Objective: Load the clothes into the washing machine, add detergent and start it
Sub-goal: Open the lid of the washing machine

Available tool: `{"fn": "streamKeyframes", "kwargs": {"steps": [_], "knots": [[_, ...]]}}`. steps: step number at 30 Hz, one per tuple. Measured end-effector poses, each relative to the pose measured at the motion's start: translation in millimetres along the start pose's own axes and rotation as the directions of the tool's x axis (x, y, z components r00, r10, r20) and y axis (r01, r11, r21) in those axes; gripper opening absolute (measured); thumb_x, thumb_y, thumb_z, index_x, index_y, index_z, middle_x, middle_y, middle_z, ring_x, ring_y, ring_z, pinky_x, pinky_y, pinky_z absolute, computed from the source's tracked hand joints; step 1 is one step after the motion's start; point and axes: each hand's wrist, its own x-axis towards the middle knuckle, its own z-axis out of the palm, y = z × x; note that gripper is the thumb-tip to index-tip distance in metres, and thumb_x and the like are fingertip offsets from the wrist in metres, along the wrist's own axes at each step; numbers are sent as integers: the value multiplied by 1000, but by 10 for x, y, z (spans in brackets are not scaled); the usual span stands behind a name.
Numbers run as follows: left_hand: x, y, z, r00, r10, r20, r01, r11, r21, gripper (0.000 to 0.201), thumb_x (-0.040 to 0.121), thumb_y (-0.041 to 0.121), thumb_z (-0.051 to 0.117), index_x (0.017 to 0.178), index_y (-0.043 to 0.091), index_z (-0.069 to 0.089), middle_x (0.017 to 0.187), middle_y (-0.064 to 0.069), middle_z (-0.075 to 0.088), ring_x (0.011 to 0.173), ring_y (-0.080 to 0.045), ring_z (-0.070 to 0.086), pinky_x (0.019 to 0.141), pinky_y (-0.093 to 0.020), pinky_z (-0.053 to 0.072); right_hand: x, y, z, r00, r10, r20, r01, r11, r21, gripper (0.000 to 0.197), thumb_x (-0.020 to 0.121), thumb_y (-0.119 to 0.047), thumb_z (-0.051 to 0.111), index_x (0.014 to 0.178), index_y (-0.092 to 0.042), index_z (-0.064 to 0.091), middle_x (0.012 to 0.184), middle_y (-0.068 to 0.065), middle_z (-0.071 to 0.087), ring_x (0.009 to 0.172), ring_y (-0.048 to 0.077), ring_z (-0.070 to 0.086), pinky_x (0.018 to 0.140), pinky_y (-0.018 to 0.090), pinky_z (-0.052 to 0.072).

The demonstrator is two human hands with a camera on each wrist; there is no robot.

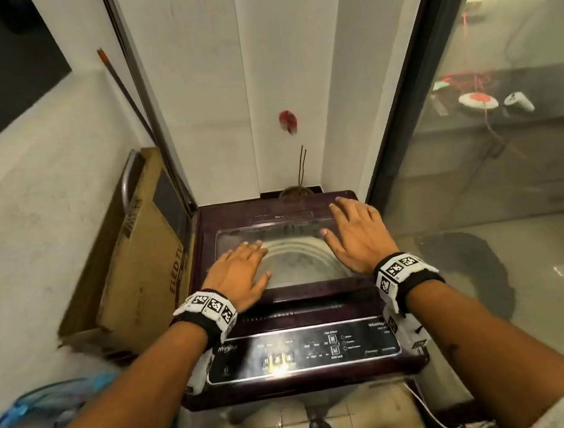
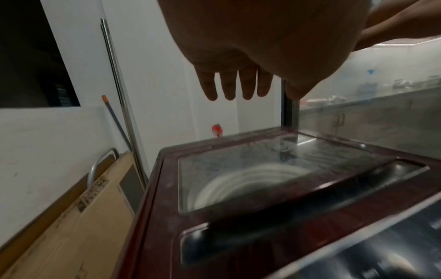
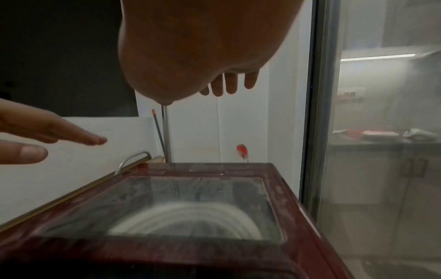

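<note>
Hands hover flat, fingers straight and empty, above the maroon top-loading washing machine's closed glass lid (image 1: 277,248): left hand (image 1: 236,275), right hand (image 1: 357,234). Hook its front edge, lift evenly.

The washing machine (image 1: 295,301) stands straight in front of me in a narrow recess, its back close to the rear wall. Its lid (image 1: 277,248) lies shut on top, and the control panel (image 1: 303,352) runs along the near edge, between the lid and me. My left hand (image 1: 240,274) is over the left part of the lid, my right hand (image 1: 359,232) over the right part, both flat and apart from each other. A cardboard box (image 1: 134,261) leans against the wall just left of the machine, with two poles (image 1: 134,100) propped behind it. A glass partition (image 1: 493,147) rises just right of the machine. A bag (image 1: 36,419) sits at my near left.
</note>
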Motion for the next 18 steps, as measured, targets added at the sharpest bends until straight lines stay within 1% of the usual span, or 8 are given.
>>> {"fn": "streamKeyframes", "kwargs": {"steps": [1, 4, 6, 8, 10, 12, 14, 18], "knots": [[-59, 13, 92, 998, -6, 66, 7, 1000, -10, 62, 95, 53, 32, 150, 24, 30, 160, 2, 28, 147, -19, 27, 120, -41, 23, -52, -28, 92, 998, -1, 66, 1, 1000, 2, 68, 99, -55, 30, 146, -9, 46, 152, 14, 45, 136, 33, 45, 111, 51, 36], [-225, 24, 469, 973, -17, 229, 29, 998, -49, 60, 96, 49, 42, 149, 23, 32, 158, -2, 34, 143, -22, 35, 117, -39, 30, -271, -110, 424, 981, -55, 189, 54, 998, 10, 73, 97, -58, 20, 150, -12, 39, 160, 11, 35, 146, 30, 35, 117, 51, 31], [-295, 45, 668, 928, -58, 368, 86, 994, -61, 61, 96, 50, 45, 149, 23, 33, 158, -1, 32, 141, -23, 38, 114, -40, 34, -394, -171, 578, 960, -98, 261, 87, 995, 53, 79, 93, -60, 11, 153, -13, 34, 164, 9, 27, 149, 28, 28, 120, 50, 26], [-348, 53, 810, 895, -81, 438, 119, 991, -60, 62, 95, 52, 45, 148, 21, 34, 155, -2, 37, 139, -23, 42, 112, -42, 37, -502, -218, 673, 938, -123, 324, 102, 991, 82, 86, 89, -62, 4, 155, -14, 31, 166, 6, 22, 151, 28, 24, 121, 51, 23], [-399, 61, 923, 884, -88, 458, 137, 988, -74, 63, 94, 53, 46, 146, 20, 36, 149, -6, 45, 133, -26, 48, 108, -41, 41, -604, -274, 757, 918, -137, 371, 115, 990, 81, 84, 90, -61, 5, 156, -15, 30, 167, 3, 20, 152, 26, 22, 121, 50, 22], [-427, 63, 990, 888, -101, 448, 149, 986, -72, 64, 93, 54, 46, 147, 20, 34, 146, -7, 47, 128, -28, 52, 105, -40, 44, -684, -311, 822, 905, -146, 399, 116, 988, 98, 70, 101, -56, 18, 156, -15, 29, 168, 2, 18, 153, 26, 20, 122, 49, 21], [-431, 48, 1031, 896, -120, 427, 165, 984, -69, 66, 92, 54, 46, 148, 21, 31, 144, -8, 47, 126, -30, 53, 104, -42, 45, -739, -328, 871, 900, -161, 405, 123, 985, 117, 63, 105, -50, 27, 157, -15, 28, 168, 2, 18, 153, 26, 19, 122, 48, 19], [-403, 103, 1073, 908, -163, 386, 202, 977, -62, 73, 92, 51, 50, 151, 17, 24, 140, -12, 50, 126, -32, 51, 109, -42, 37, -792, -339, 906, 906, -174, 386, 130, 982, 137, 62, 105, -49, 28, 157, -16, 28, 169, 1, 18, 154, 24, 19, 123, 47, 17]]}}
